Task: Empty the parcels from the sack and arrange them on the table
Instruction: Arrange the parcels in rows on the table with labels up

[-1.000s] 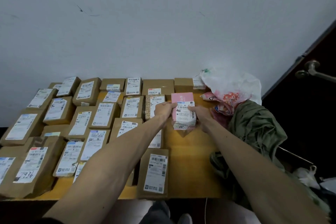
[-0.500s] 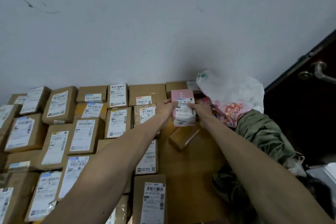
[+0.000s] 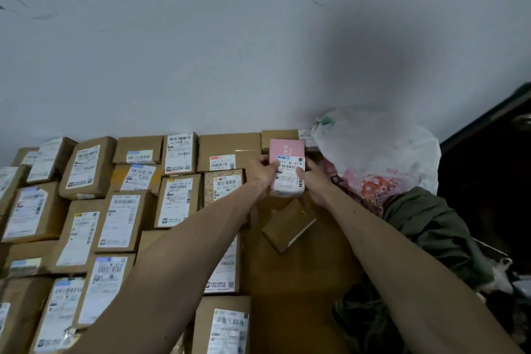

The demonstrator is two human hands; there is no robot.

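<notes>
Currently the pink parcel (image 3: 287, 164) is held between both hands at the far right of the table (image 3: 301, 276), against the back row of brown parcels (image 3: 178, 152). The left hand (image 3: 263, 171) grips its left edge with curled fingers. The right hand (image 3: 311, 181) pinches its right edge, thumb on the label. Whether its base touches the table cannot be told. A small box (image 3: 287, 224) lies tilted just before it. The green sack (image 3: 425, 227) slumps at the table's right edge.
</notes>
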